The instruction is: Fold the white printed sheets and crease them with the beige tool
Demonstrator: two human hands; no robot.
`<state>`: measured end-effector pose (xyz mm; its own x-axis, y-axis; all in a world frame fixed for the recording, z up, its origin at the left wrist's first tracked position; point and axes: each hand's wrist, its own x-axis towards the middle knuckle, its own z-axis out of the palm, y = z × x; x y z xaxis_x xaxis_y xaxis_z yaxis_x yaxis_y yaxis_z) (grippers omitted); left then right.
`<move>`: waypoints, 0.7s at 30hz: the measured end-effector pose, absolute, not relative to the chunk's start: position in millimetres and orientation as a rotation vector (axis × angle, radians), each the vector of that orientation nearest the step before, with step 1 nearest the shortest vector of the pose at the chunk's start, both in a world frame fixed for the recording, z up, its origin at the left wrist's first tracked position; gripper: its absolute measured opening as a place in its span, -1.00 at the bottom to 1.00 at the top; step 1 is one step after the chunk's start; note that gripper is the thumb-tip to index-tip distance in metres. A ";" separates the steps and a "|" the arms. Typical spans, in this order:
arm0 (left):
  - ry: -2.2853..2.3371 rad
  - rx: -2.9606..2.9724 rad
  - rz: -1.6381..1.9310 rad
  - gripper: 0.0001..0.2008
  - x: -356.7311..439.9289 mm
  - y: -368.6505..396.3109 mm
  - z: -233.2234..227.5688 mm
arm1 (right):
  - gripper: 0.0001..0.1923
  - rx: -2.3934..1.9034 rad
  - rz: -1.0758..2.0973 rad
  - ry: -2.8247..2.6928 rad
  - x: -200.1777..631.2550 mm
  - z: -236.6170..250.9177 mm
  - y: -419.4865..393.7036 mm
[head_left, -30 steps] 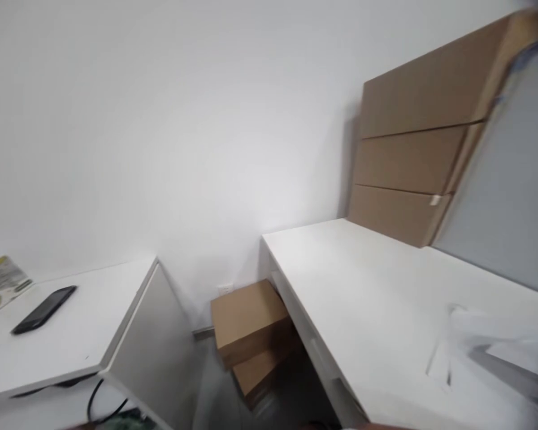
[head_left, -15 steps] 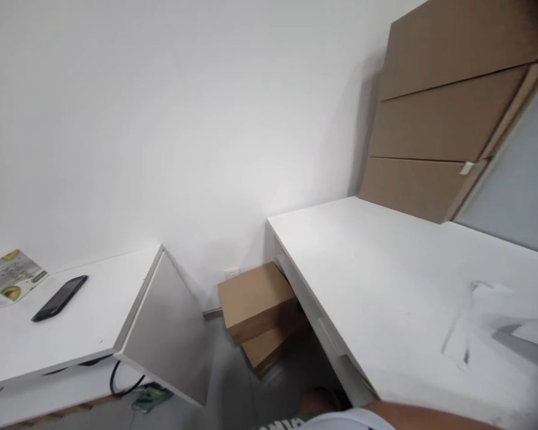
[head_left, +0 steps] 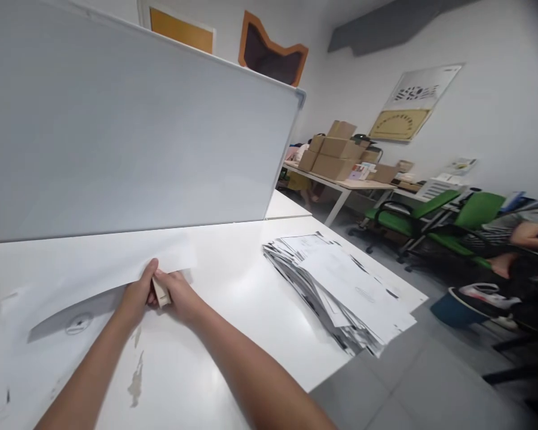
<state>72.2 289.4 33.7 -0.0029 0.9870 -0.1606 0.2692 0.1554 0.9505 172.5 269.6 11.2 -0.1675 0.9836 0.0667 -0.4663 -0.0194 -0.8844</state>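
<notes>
In the head view, my left hand (head_left: 137,294) and right hand (head_left: 182,295) are together over the white table (head_left: 224,298), clamped on a small beige tool (head_left: 161,294) that looks like a stapler. It sits between my palms, against the near edge of a white sheet (head_left: 98,280). The sheet's near edge bows up, with shadow and a round printed mark (head_left: 78,323) showing beneath; whether my left fingers also pinch the paper, I cannot tell. A loose stack of papers (head_left: 341,286) lies apart to my right, and a whiteboard (head_left: 138,137) stands behind.

I judge the step in hand to be pressing the tool at the sheet's edge. The next move, I think, calls for an even squeeze from both hands, with the paper kept from slipping or creasing.
</notes>
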 end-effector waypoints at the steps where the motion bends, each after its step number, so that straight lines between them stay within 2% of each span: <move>1: 1.469 1.286 0.913 -0.34 69.4 291.0 32.3 | -0.50 -0.688 1.534 -0.980 170.7 9.0 270.5; 21: 1.492 1.257 0.923 -0.33 59.0 287.4 32.5 | -0.49 -0.681 1.543 -0.974 159.4 15.4 265.1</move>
<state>59.0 287.4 32.5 -0.0269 0.9818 -0.1880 0.2696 0.1882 0.9444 159.4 265.1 15.4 -0.2009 0.9758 0.0863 -0.4975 -0.0257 -0.8671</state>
